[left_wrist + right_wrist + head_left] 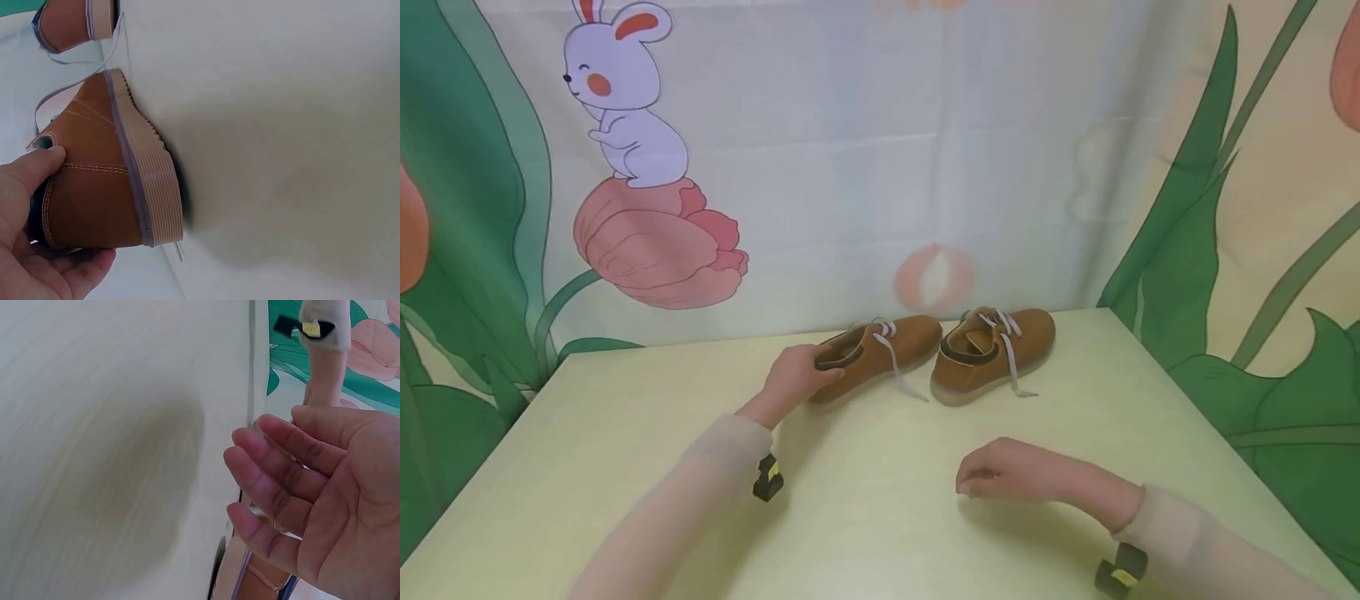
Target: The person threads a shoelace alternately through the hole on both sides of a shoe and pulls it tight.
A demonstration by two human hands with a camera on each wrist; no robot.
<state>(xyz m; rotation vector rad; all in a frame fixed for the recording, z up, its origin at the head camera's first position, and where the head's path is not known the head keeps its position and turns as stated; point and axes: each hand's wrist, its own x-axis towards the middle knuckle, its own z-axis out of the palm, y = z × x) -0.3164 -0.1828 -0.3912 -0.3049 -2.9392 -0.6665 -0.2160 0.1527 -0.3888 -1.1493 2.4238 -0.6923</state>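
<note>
Two brown lace-up shoes stand side by side at the far part of the table, toes pointing away to the right. My left hand [796,375] grips the left shoe [902,343] by its heel collar, thumb on one side and fingers round the other. In the left wrist view this shoe [94,206] shows its ribbed tan sole, with the heel end just over the tabletop. The right shoe [973,375] rests untouched, a pale lace hanging down its side. Nearer the front, my right hand [1018,471] hovers above the table with loosely bent fingers, holding nothing.
The pale yellow table [865,517] ends at a cloth backdrop [850,167] printed with a rabbit, tulips and green leaves. The backdrop rises right behind the shoes. A small black camera [767,477] is strapped under the left wrist, another [1122,571] under the right.
</note>
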